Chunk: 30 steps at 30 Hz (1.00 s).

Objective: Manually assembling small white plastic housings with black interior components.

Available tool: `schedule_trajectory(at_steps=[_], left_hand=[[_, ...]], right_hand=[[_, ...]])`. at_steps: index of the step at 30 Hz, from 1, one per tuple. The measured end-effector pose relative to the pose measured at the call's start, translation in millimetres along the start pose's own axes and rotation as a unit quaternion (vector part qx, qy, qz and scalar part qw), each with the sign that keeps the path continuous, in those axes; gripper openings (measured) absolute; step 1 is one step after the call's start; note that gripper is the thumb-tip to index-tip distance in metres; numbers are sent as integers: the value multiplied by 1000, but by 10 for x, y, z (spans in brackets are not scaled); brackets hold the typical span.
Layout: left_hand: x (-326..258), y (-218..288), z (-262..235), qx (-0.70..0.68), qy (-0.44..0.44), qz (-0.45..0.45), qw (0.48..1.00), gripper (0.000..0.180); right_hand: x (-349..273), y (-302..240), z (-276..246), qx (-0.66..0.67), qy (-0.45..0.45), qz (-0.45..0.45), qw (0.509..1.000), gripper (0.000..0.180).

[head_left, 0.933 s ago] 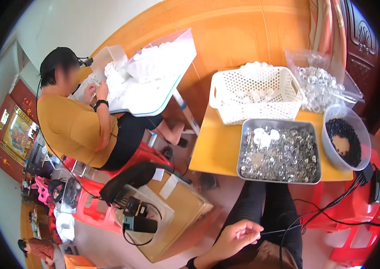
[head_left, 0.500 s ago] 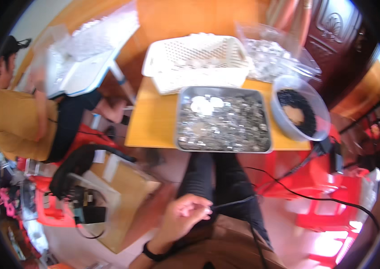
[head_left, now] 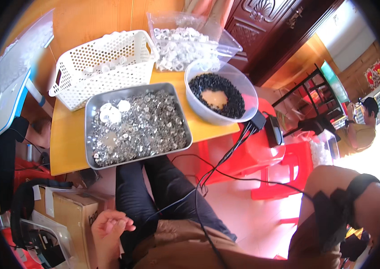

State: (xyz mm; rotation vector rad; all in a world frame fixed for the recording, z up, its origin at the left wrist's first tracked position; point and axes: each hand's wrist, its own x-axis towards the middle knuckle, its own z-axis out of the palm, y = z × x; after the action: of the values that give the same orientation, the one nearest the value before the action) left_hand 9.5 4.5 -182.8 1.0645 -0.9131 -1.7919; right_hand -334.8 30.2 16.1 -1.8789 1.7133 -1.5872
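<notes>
My left hand point(head_left: 110, 231) is held low over my lap, its fingers curled in and the thumb against them. Anything small inside it is hidden; a thin grey cable ends close to the fingertips. My right arm point(head_left: 329, 181) is bent and raised at the right, with a black strap point(head_left: 364, 184) around it; the right hand itself does not show. In front of my knees, a metal tray point(head_left: 89, 148) lies on the table, filled with small silvery metal pieces point(head_left: 149, 121). Several white round pieces point(head_left: 111, 113) lie at its far left.
A perforated white basket point(head_left: 71, 92), a bag of white plastic pieces point(head_left: 185, 45) and a clear bowl point(head_left: 248, 101) of black bits stand on the yellow table point(head_left: 66, 152). Black cables point(head_left: 196, 201) cross before me. Red stools point(head_left: 284, 172) and a cardboard box point(head_left: 75, 210) flank my legs.
The view has swung right, so the table and tray appear further left. My right arm has come into view at the right. My left hand stays curled over my lap.
</notes>
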Motion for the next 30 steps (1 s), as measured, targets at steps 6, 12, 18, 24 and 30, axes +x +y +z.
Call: schedule_trajectory(at_steps=[6, 12, 18, 24, 30], left_hand=[[217, -32, 62, -34, -61, 2, 998, 14], [185, 121, -62, -33, -67, 23, 997, 14], [321, 235, -80, -24, -42, 71, 996, 14], [304, 162, -38, -77, -62, 34, 995, 15], [320, 87, 32, -43, -75, 17, 996, 14]], right_hand=[[250, 47, 484, 47, -25, -55, 997, 38], [401, 592, 1519, -98, -277, -60, 954, 20], [463, 1277, 2313, -208, -319, -135, 915, 41], [529, 1510, 2624, -261, -322, -217, 884, 33], [574, 1345, 2298, -242, -355, -129, 894, 31]])
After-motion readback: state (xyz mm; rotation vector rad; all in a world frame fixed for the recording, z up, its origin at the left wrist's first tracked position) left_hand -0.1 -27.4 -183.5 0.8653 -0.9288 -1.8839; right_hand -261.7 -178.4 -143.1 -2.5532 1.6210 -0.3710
